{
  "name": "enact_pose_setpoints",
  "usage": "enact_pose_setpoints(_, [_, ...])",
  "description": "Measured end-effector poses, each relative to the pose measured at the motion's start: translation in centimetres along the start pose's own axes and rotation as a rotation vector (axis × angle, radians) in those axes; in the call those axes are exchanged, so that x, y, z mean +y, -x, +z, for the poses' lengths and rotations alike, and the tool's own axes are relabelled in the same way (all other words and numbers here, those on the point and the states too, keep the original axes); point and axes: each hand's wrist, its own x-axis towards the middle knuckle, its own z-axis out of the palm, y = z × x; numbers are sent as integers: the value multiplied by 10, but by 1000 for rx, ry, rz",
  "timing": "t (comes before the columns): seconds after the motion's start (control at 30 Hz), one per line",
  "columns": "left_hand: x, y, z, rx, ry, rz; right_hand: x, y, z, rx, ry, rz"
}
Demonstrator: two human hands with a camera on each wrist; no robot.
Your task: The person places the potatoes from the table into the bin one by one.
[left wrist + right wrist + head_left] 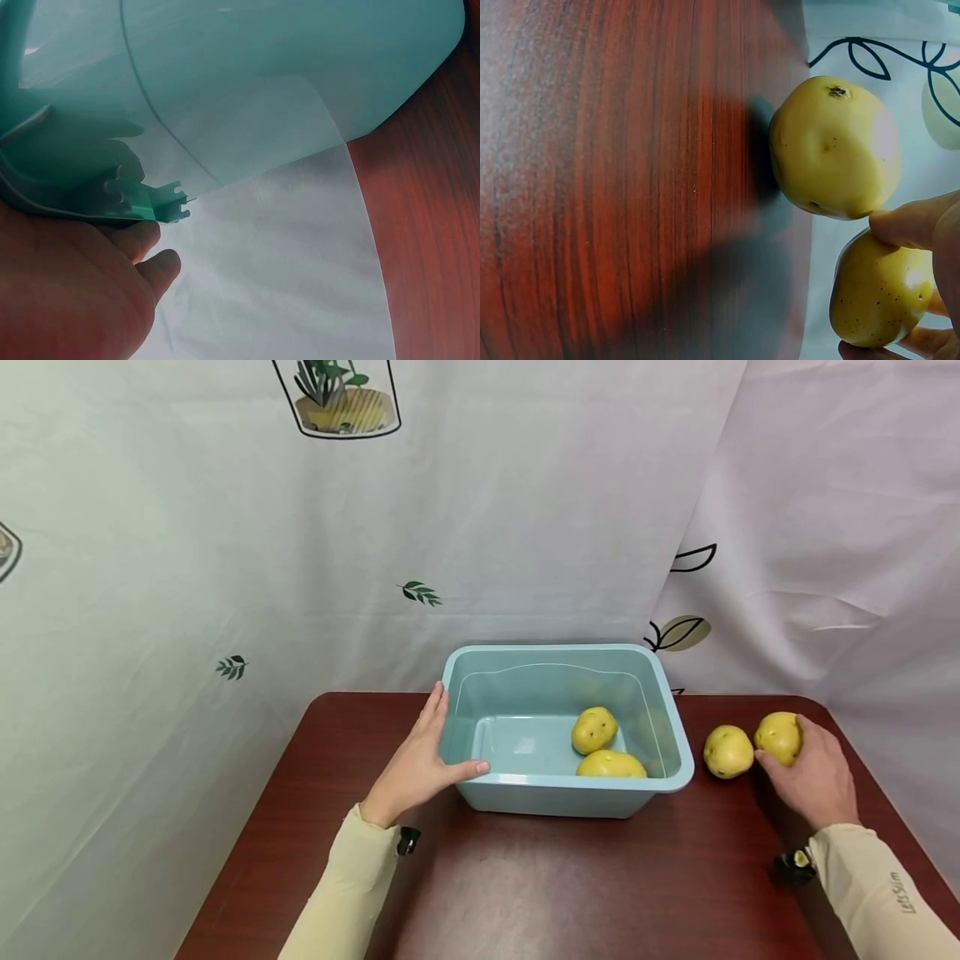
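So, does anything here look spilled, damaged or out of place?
Nothing stands out. The blue bin stands upright and nothing looks spilled; two potatoes lie inside, another on the table, and the right hand grips a fourth. Some have dark spots, probably natural.

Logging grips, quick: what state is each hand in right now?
Left hand: open, straight fingers touching the blue bin.
Right hand: closed, holding the rightmost potato.

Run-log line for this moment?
left hand: touching blue rectangular plastic tub | right hand: gripping round yellow potato | in tub: two yellow potatoes | on dark-red table: loose yellow potato
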Motion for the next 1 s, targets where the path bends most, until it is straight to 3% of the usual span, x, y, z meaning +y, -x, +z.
enact_pose_setpoints(1.0, [0, 1, 0, -2, -4, -5, -9, -1, -9, 18, -20, -29])
